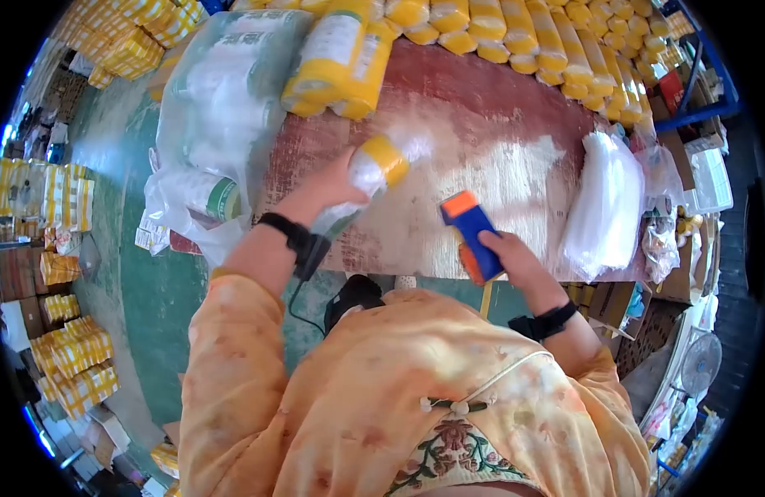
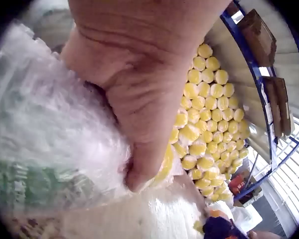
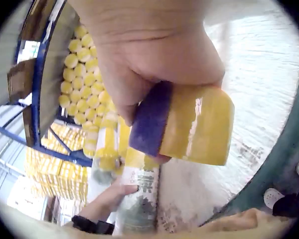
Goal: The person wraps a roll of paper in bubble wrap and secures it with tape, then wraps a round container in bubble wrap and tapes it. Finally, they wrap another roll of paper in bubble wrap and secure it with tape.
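My left hand (image 1: 326, 182) grips a clear-wrapped cylindrical package (image 1: 367, 176) with a yellow band around it, held over the table's left half. In the left wrist view the thumb side of that hand (image 2: 139, 79) presses on the crinkled plastic of the package (image 2: 55, 129), which shows green print. My right hand (image 1: 519, 263) holds a blue and orange tape dispenser (image 1: 475, 225) near the front edge, apart from the package. Close up in the right wrist view, fingers curl round the dispenser (image 3: 150, 122), which carries a wide yellow tape roll (image 3: 199, 127).
Yellow-ended rolls (image 1: 535, 33) are stacked along the table's back. Two yellow-wrapped packages (image 1: 337, 62) lie at the back left, beside a large clear bag (image 1: 225, 91). Clear plastic sleeves (image 1: 602, 207) lie at the right of the worn red table (image 1: 316, 149).
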`<state>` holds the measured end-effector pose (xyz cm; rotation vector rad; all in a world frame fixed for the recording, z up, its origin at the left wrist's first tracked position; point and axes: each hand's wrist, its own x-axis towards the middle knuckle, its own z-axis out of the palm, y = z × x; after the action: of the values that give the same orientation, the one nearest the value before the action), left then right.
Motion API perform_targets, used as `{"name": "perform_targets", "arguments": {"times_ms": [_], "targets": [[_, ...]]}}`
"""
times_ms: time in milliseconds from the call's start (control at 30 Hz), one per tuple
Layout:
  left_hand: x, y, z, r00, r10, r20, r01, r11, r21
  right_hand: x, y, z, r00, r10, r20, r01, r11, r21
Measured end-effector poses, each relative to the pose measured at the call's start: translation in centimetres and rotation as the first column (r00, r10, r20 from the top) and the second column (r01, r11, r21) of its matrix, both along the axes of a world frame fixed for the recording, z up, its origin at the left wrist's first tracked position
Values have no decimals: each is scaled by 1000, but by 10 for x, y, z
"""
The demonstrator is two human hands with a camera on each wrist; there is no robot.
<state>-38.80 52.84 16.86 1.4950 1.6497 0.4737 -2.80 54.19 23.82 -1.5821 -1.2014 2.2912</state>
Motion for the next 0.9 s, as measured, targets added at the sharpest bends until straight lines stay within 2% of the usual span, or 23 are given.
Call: {"name": "perform_targets", "arguments": {"times_ms": [33, 100, 200, 233, 267, 333, 433, 533, 633, 700, 733, 833, 867, 900], "targets": [[8, 12, -4, 998, 63, 31, -63, 998, 30, 13, -2, 4, 994, -97, -44, 97, 995, 5], [43, 37, -12, 978, 180, 106, -189, 978, 86, 28, -5, 4, 981, -191, -10, 192, 981, 39], [97, 49, 27, 956, 133, -261, -124, 991, 52, 39, -4, 3, 964, -262, 34, 256, 958, 129], [104, 42, 25, 951, 77, -301, -35, 989, 141, 40, -6, 1, 961, -274, 46, 265, 953, 149], [107, 30, 21, 936, 23, -352, 58, 974, 219, 43, -5, 5, 974, -218, 58, 210, 969, 128], [96, 3, 11, 903, -122, -411, 286, 886, 365, 46, -5, 1, 984, -176, -27, 177, 980, 95], [81, -46, 16, 987, -78, -137, 102, 978, 179, 43, -10, -8, 994, -88, -66, 91, 994, 53], [84, -57, 13, 994, 82, -77, -65, 977, 203, 28, -10, -6, 990, 55, -128, -49, 997, 53], [78, -47, -3, 989, 144, 12, -144, 974, 177, 7, -3, 1, 958, 193, -212, -166, 976, 139], [70, -45, -3, 990, 136, 37, -139, 983, 120, -7, 7, -3, 918, 287, -272, -236, 950, 205], [66, -44, -1, 990, 132, 48, -136, 987, 91, -17, 8, -4, 927, 271, -258, -210, 947, 241], [57, -41, -13, 990, 101, 99, -112, 987, 115, -38, 14, -20, 904, 423, -58, -419, 905, 73], [55, -41, -15, 990, 91, 105, -102, 989, 107, -40, 13, -43, 868, 486, 101, -494, 866, 77], [55, -40, -12, 990, 79, 113, -90, 991, 100, -39, 11, -51, 891, 447, 75, -452, 888, 79]]}}
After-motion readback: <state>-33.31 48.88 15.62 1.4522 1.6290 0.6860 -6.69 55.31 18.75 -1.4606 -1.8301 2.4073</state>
